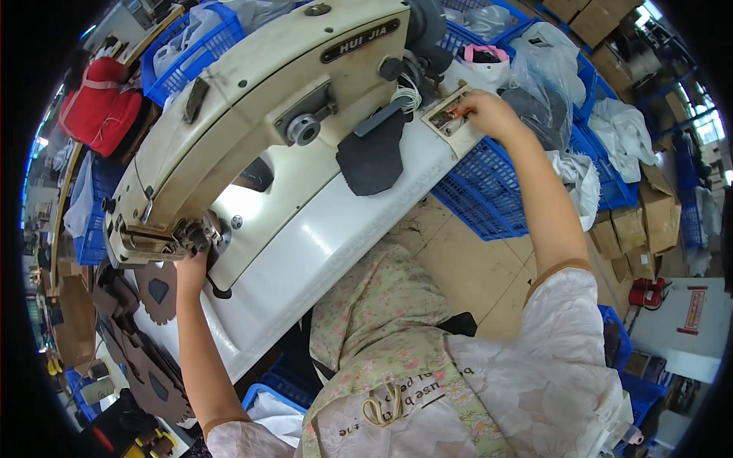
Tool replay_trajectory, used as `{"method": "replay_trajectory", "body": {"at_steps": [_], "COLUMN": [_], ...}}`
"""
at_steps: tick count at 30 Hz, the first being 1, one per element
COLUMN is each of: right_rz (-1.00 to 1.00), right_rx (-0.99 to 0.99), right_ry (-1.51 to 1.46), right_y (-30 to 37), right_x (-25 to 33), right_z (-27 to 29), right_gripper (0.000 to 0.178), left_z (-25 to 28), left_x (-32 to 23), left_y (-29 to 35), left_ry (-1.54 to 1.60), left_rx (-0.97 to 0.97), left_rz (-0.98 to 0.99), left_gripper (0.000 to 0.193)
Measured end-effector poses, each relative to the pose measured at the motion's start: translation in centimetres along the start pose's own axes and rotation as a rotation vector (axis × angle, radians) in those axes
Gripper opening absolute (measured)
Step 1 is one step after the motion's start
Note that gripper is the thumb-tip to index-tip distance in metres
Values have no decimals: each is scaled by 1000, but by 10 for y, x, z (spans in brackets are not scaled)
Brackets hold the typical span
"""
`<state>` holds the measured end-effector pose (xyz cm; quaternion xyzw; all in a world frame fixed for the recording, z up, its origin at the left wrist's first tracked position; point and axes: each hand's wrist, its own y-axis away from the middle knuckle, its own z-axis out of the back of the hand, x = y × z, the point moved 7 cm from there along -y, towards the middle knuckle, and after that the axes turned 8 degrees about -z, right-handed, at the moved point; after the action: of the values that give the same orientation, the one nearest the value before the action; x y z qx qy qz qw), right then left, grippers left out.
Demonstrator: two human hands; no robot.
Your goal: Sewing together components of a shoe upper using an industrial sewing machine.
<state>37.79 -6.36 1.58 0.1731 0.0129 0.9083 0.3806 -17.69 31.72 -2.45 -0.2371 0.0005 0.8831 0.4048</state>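
On the surface's right end (418, 169), my right grip (479, 108) is touching an orange tool (460, 111), probably placed for reach; my left grip (194, 265) is resting by the sewing machine (248, 107); I cannot tell either's closure.

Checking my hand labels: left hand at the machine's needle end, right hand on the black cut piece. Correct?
Not quite: the right hand isn't on the black cut piece. The head view shows it at an orange item in the small tray. The left hand is at the machine's needle end, as you say.
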Motion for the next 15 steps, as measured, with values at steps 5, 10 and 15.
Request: {"method": "replay_trajectory", "body": {"at_steps": [5, 10, 15], "right_rz": [198, 184, -235], "right_rx": [-194, -307, -289], "right_ry": [168, -40, -1373], "right_y": [9, 3, 34], "right_x": [16, 11, -30], "right_z": [3, 10, 16], "right_gripper": [19, 15, 21], "left_z": [2, 17, 17], "left_x": [-2, -18, -49], "left_y": [2, 17, 17], "left_ry": [105, -156, -464], "left_rx": [77, -78, -36], "left_rz": [88, -237, -117], "left_gripper": [40, 41, 49]}}
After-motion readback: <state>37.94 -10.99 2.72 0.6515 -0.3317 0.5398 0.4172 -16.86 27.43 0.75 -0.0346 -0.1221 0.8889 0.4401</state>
